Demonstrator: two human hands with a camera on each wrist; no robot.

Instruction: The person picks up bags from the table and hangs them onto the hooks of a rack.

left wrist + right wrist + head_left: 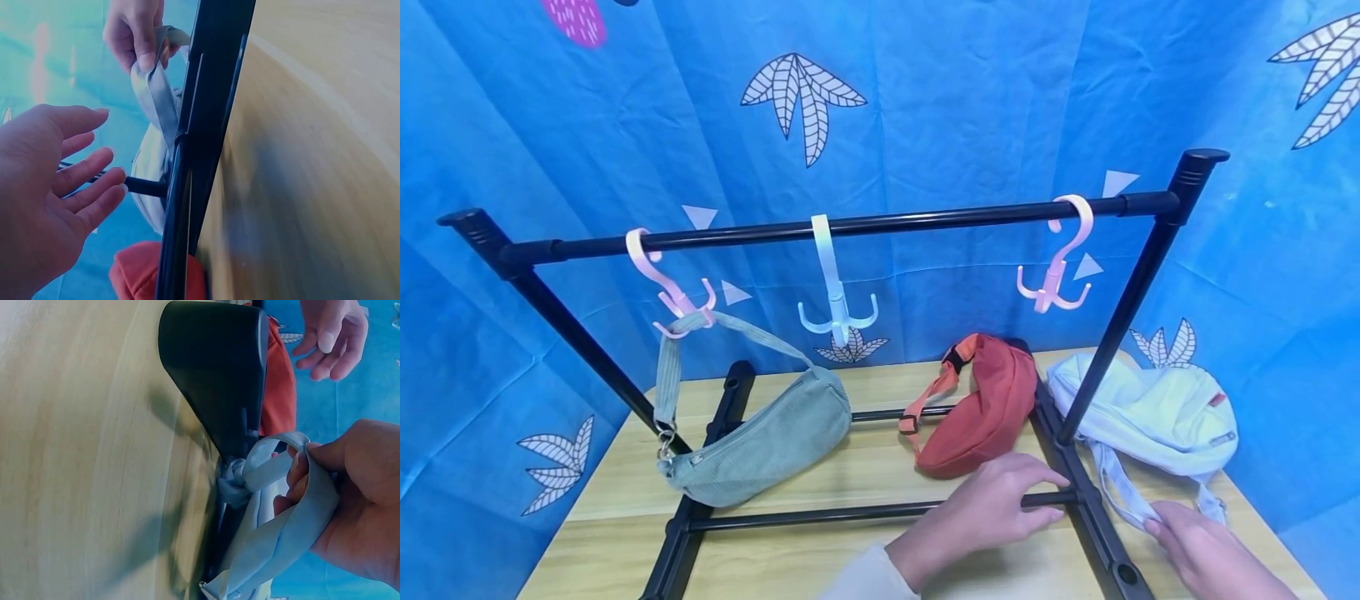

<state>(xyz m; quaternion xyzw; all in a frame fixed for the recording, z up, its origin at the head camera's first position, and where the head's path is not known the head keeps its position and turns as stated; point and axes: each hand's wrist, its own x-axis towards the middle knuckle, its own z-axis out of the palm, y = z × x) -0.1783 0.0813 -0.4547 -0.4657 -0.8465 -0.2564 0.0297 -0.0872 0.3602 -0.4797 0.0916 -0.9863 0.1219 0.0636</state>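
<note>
At the right, a pale, nearly white bag (1157,408) lies on the table beside the rack's foot. My right hand (1213,550) grips its light strap (269,544), the fingers curled round it in the right wrist view. My left hand (981,512) hovers over the rack's lower bar with fingers loosely spread and nothing in them. Just beyond it lies a red waist bag (992,408) with an orange strap. A green corduroy bag (775,442) hangs by its strap from the left pink hook (673,287).
A black rack (910,221) stands on the wooden table (602,517), its feet running front to back. A blue hook (837,283) hangs mid-bar, and another pink hook (1056,258) hangs at the right. Blue patterned cloth (940,100) surrounds the back and sides.
</note>
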